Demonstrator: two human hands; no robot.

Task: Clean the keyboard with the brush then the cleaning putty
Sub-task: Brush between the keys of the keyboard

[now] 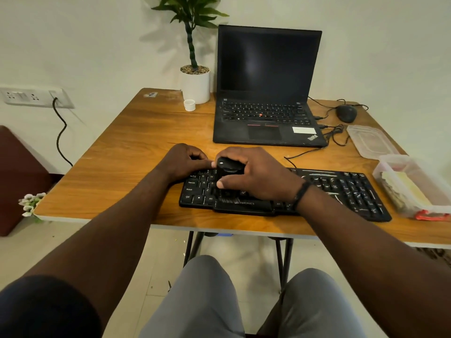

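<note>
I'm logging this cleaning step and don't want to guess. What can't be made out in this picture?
All in the head view:
- Middle keys of the keyboard: covered by the right hand and the brush.
- Brush bristles' contact with the keys: too dark to tell.
- Left hand fingertips: curled under, hidden.
- Contents of the clear plastic container: blurred, cut by the right edge; putty cannot be confirmed.
- Laptop key legends: too small.
</note>
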